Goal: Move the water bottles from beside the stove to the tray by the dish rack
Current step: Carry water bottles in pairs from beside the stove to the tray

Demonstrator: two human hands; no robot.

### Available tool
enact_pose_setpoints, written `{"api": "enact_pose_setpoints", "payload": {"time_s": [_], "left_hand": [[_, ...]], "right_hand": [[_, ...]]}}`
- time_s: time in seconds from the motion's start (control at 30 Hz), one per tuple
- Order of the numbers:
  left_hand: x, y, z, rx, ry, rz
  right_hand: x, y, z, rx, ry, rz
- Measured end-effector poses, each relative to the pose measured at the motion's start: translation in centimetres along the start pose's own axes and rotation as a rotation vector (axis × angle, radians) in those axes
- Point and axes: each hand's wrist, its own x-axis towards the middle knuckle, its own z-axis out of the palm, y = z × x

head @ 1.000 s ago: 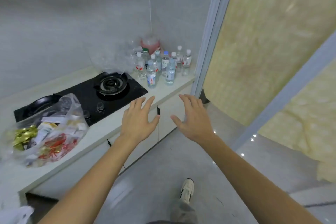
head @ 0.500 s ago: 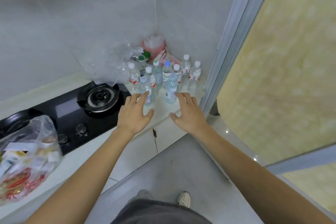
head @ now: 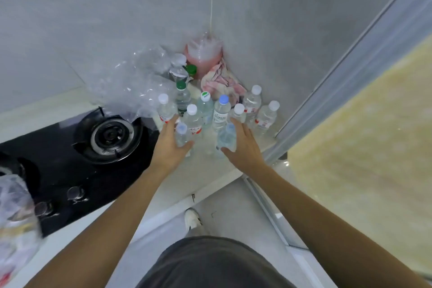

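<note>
Several clear water bottles (head: 221, 110) with white, blue and green caps stand clustered in the counter corner, right of the stove (head: 109, 135). My left hand (head: 169, 147) curls around a small front bottle with a pale blue cap (head: 181, 134), thumb across its front. My right hand (head: 244, 147) wraps around another front bottle with a blue cap (head: 226, 139). Both bottles stand upright on the white counter (head: 201, 177). No tray or dish rack is in view.
A crumpled clear plastic bag (head: 131, 86) lies behind the burner. A pink container (head: 203, 54) and a pink cloth (head: 222, 82) fill the corner. A bag of packets (head: 14, 217) sits at the far left. A sliding door frame (head: 327, 91) borders the counter's right end.
I have stepped closer to the corner. Both hands went forward from open above the counter edge to around the two front bottles.
</note>
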Motion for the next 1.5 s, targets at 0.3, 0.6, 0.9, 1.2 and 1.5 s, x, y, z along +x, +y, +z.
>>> {"api": "enact_pose_setpoints", "payload": {"time_s": [0.3,0.6,0.9,1.2,1.5], "left_hand": [[2.6,-5.2,3.2,-0.162,-0.015,-0.242],[2.2,-5.4,4.3,-0.203,0.100,-0.353],[-2.9,-0.7,3.2,-0.278,0.283,-0.512],[-13.9,2.9,-2.6,-0.516,0.660,-0.579],[-32.0,4.4,-5.6,-0.763,1.178,-0.537]], "right_hand": [[2.0,2.7,2.9,0.202,0.042,0.083],[4.4,4.1,3.3,0.155,-0.174,-0.010],[6.7,0.6,0.9,0.357,-0.421,-0.226],[6.6,-8.7,1.3,0.554,-0.783,-0.358],[-6.8,-22.1,4.3,0.703,-1.104,-0.431]]}}
